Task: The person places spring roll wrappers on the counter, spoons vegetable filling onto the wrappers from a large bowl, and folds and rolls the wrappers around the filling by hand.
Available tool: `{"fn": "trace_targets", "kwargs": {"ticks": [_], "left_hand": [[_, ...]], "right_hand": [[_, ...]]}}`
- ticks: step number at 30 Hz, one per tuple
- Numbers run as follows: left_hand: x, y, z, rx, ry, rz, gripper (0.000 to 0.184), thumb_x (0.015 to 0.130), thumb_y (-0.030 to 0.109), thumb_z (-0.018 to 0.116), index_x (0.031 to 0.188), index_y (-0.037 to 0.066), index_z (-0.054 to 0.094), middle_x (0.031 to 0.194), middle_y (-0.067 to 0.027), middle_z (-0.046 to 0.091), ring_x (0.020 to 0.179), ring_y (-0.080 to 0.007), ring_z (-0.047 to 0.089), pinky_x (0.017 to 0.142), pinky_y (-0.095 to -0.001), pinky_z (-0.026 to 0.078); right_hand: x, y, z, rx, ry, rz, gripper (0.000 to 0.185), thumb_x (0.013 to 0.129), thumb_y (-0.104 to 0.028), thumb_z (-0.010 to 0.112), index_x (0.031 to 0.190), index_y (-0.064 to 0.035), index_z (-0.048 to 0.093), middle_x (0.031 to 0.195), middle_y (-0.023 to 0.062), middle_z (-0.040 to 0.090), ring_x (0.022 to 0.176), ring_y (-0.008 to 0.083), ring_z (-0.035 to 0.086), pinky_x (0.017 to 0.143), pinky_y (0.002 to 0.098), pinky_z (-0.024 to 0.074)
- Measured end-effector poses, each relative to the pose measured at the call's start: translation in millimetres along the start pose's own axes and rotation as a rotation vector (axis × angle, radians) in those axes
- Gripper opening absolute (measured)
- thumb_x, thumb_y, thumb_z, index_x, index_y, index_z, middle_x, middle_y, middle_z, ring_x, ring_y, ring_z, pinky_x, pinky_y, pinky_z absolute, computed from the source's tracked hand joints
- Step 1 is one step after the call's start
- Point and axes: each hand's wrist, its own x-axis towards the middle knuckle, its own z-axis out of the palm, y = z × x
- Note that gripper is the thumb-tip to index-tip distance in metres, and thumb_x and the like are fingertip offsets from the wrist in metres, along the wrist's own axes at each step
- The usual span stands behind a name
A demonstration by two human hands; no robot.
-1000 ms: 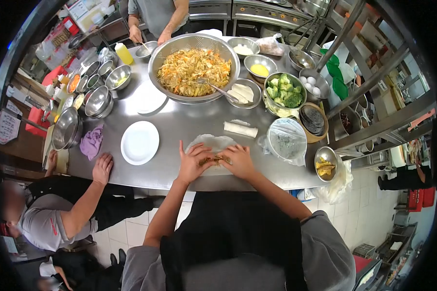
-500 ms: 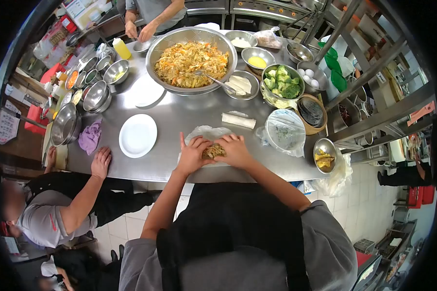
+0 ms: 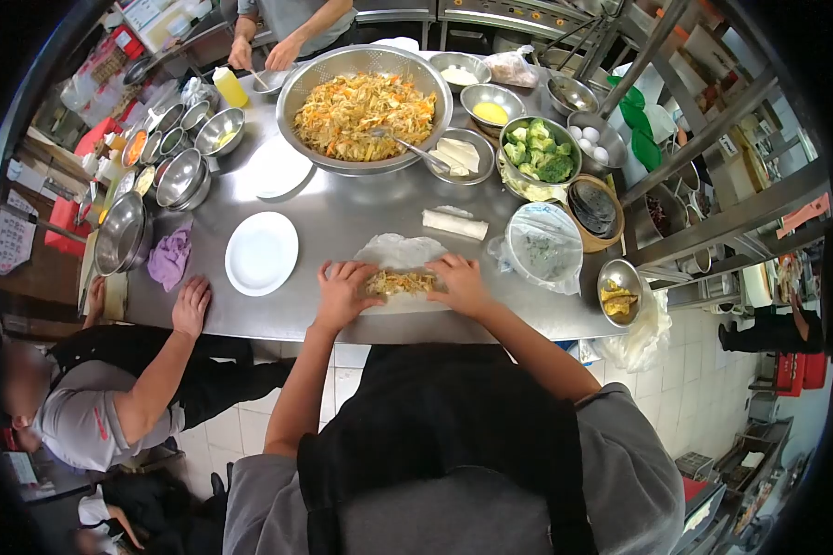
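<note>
A thin, pale spring roll wrapper [image 3: 400, 250] lies on the steel table in front of me, with a strip of shredded vegetable filling [image 3: 402, 283] across it. At the left end of the filling, my left hand [image 3: 344, 292] has curled fingers on the wrapper and its thumb against the filling. My right hand [image 3: 461, 285] does the same at the right end, fingers bent over the wrapper's edge. Beyond them lies a rolled white spring roll [image 3: 454, 225]. A large perforated bowl [image 3: 292, 129] holds more shredded filling [image 3: 366, 116] with a spoon [image 3: 407, 146] in it.
White plates [image 3: 262, 254] lie to the left, near a purple cloth [image 3: 169, 257]. On the right are a broccoli bowl [image 3: 502, 162], a plastic-covered bowl [image 3: 544, 242] and a small metal bowl [image 3: 623, 277]. A co-worker's hand [image 3: 192, 305] rests on the table's left edge; another person works opposite.
My hands have moved apart, toward the filling's two ends. The filling now shows as a longer strip between them. The person opposite now holds a thin utensil at a small bowl.
</note>
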Motion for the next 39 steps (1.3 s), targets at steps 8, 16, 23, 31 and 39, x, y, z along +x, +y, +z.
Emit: {"fn": "trace_targets", "kwargs": {"ticks": [8, 16, 23, 31, 39], "left_hand": [[8, -9, 11, -0.472, -0.153, -0.204, 0.052, 0.071, 0.011, 0.085, 0.119, 0.003, 0.067, 0.119, -0.0118, 0.063, 0.103, -0.0336, 0.065, 0.091, -0.0413, 0.054], [13, 10, -2, -0.235, -0.033, 0.078, 0.064, 0.064, 0.017, 0.090, 0.123, 0.006, 0.068, 0.119, -0.0106, 0.062, 0.111, -0.0324, 0.060, 0.098, -0.0416, 0.051], [15, -3, 30, -0.307, -0.007, 0.059, 0.052, 0.067, 0.020, 0.089, 0.115, 0.008, 0.073, 0.116, -0.0103, 0.063, 0.109, -0.0309, 0.060, 0.096, -0.0403, 0.050], [17, 10, 18, -0.218, 0.043, 0.123, 0.052, 0.070, 0.023, 0.087, 0.118, 0.008, 0.072, 0.114, -0.0082, 0.064, 0.109, -0.0307, 0.060, 0.095, -0.0427, 0.049], [26, 7, 47, -0.256, -0.005, 0.129, 0.053, 0.068, 0.030, 0.088, 0.114, 0.010, 0.072, 0.111, -0.0054, 0.065, 0.109, -0.0275, 0.060, 0.097, -0.0410, 0.044]], "right_hand": [[6, 8, 20, 0.153, -0.120, 0.052, 0.044, 0.081, -0.026, 0.077, 0.122, -0.0139, 0.067, 0.117, 0.0067, 0.062, 0.114, 0.0251, 0.059, 0.093, 0.0457, 0.0388], [7, -5, 3, 0.121, 0.026, -0.073, 0.058, 0.074, -0.036, 0.083, 0.125, -0.0145, 0.066, 0.128, 0.0061, 0.056, 0.118, 0.0298, 0.056, 0.094, 0.0482, 0.0397], [16, -6, 20, 0.133, 0.001, -0.058, 0.049, 0.078, -0.037, 0.080, 0.119, -0.0140, 0.067, 0.117, 0.0051, 0.059, 0.114, 0.0282, 0.057, 0.093, 0.0469, 0.0395], [11, -9, 15, 0.155, 0.041, -0.033, 0.041, 0.080, -0.034, 0.078, 0.115, -0.0144, 0.069, 0.116, 0.0044, 0.060, 0.115, 0.0273, 0.057, 0.093, 0.0486, 0.0390], [5, -3, 19, 0.453, 0.133, 0.119, 0.030, 0.081, -0.010, 0.079, 0.108, -0.0043, 0.068, 0.092, 0.0122, 0.069, 0.080, 0.0269, 0.070, 0.074, 0.0367, 0.0560]]}}
